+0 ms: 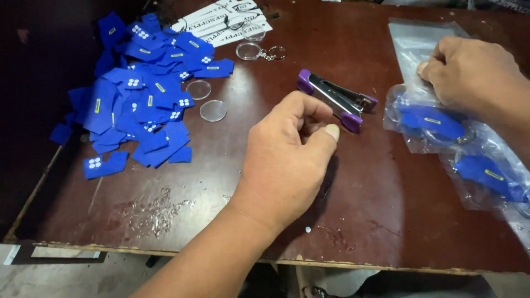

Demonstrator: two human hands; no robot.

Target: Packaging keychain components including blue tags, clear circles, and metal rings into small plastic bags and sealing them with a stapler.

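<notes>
Your table is dark reddish-brown, its near edge scuffed pale where the finish has worn off. At far left you see a heap of royal-blue fabric pieces, some marked with small yellow bars, others with clusters of white dots. Two clear discs lie beside them. The stapler is silver with purple ends. On your right, transparent bags show blue pieces with yellow marks.

Bare tabletop (stapler beyond)
</notes>
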